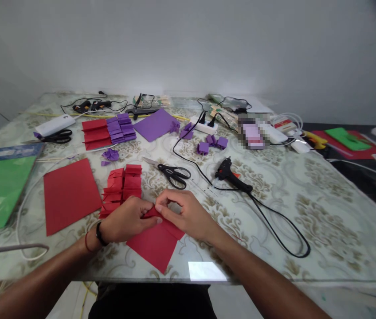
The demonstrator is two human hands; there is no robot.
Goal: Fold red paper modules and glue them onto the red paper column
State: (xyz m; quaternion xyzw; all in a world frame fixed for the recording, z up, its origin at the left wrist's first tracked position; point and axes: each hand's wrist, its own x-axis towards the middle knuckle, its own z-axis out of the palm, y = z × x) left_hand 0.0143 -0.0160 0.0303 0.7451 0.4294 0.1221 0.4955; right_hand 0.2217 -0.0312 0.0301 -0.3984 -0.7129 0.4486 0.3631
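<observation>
My left hand (134, 218) and my right hand (183, 212) meet near the table's front, both pinching one red sheet of paper (154, 246). Its upper part is folded over, and the lower corner points toward me. The fold between my fingertips is partly hidden. Just beyond my left hand are folded red paper pieces (121, 186) in two columns. A flat red paper stack (71, 195) lies farther left. Black-handled scissors (171, 172) rest beyond my right hand, blades pointing left. Off to the right, a black glue gun (231, 175) lies on its side.
Purple folded pieces (121, 128), a purple sheet (154, 125) and a white power strip (204, 126) sit farther back. Green paper in plastic (5, 190) lies at left. The glue gun's cable (294, 228) loops at right; a white cable (21, 217) runs along the left.
</observation>
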